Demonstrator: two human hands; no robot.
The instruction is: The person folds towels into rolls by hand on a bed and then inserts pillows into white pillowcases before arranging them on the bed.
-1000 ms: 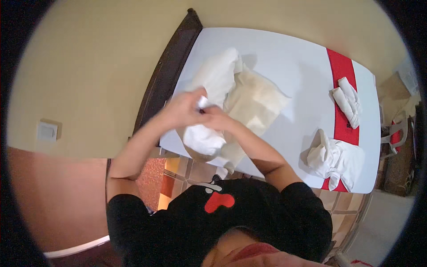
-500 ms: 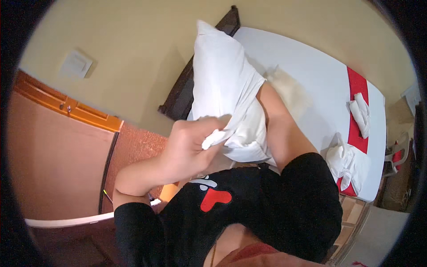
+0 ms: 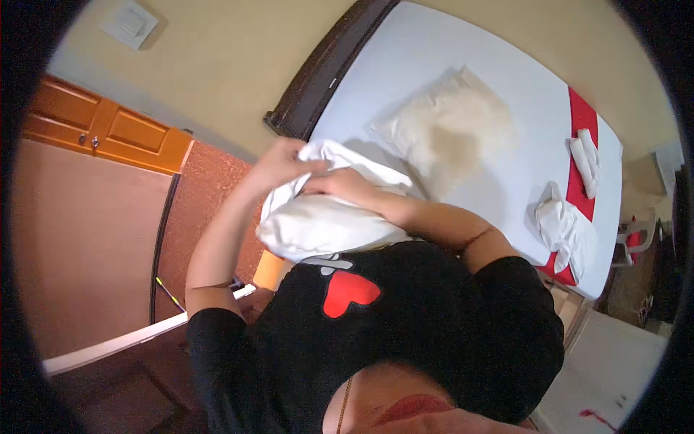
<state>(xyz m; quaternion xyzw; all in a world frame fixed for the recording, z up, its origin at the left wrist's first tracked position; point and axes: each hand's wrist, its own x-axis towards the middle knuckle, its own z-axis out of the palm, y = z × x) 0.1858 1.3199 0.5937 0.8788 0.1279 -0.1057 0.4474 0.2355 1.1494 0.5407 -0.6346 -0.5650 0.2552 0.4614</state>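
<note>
A white pillow in a white pillowcase [image 3: 332, 226] is held against my body, below my chest-level view of the bed. My left hand [image 3: 284, 165] has its fingers closed on the edge of the pillowcase at its far left corner. Close beside it, my right hand [image 3: 345, 186] reaches across the pillow with fingers bent together at the folded cloth; its fingertips are partly hidden in the fabric. A bare cream pillow [image 3: 463, 130] with brownish stains lies flat on the bed beyond my right arm.
The bed [image 3: 520, 94] has a white sheet and a dark wooden headboard [image 3: 325, 69]. A red runner [image 3: 582, 116] crosses its foot, bearing rolled white towels [image 3: 585, 163] and a crumpled white cloth [image 3: 567, 228]. An orange wooden door [image 3: 108, 126] stands at left.
The covered pillow, upright before, is now lowered and folded against me. My right hand has come from behind it to beside my left hand. The stained pillow is now fully in sight.
</note>
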